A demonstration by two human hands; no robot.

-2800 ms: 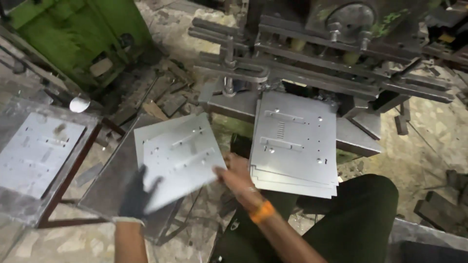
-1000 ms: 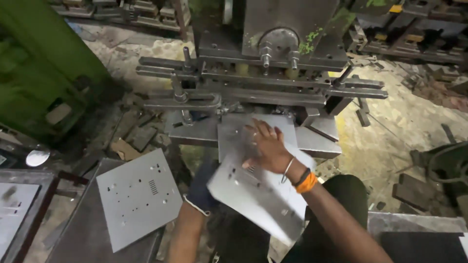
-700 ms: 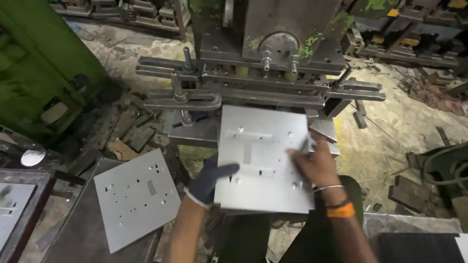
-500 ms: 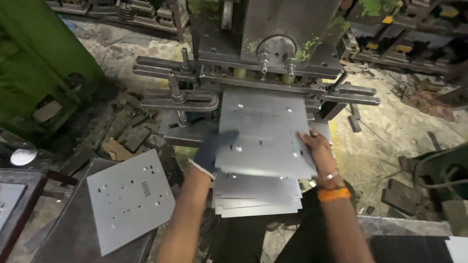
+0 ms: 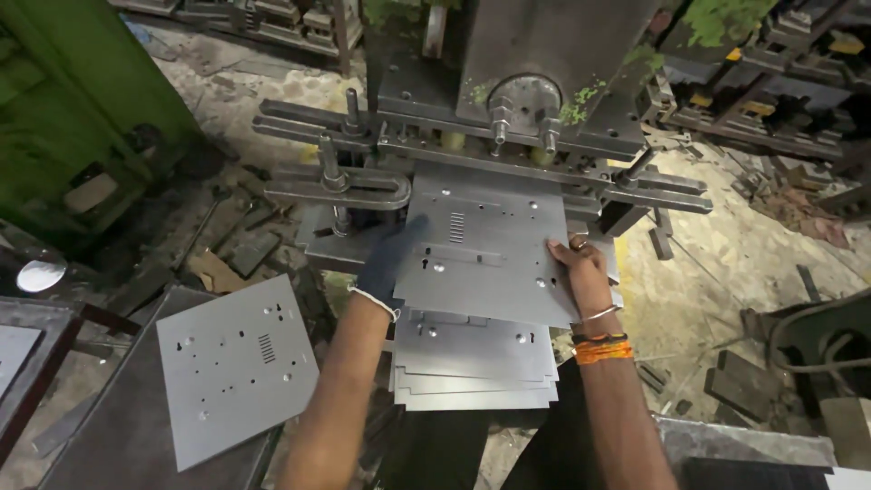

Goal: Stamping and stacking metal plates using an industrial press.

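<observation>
Workshop press (image 5: 508, 118), both hands (image 5: 390, 263) (image 5: 581, 272) gripping punched metal sheet (image 5: 485, 249) flat, far edge under press

the far edge of the top metal sheet (image 5: 485, 249) is hidden under the press head (image 5: 535, 91), so how deep it reaches cannot be told. the fingers of the gloved left hand (image 5: 390, 263) are partly lost in shadow at the sheet's edge. the stack of sheets (image 5: 472, 363) is largely covered by the top sheet. both forearms are cut off by the bottom edge. the green machine (image 5: 73, 118) is cut by the left edge.
</observation>
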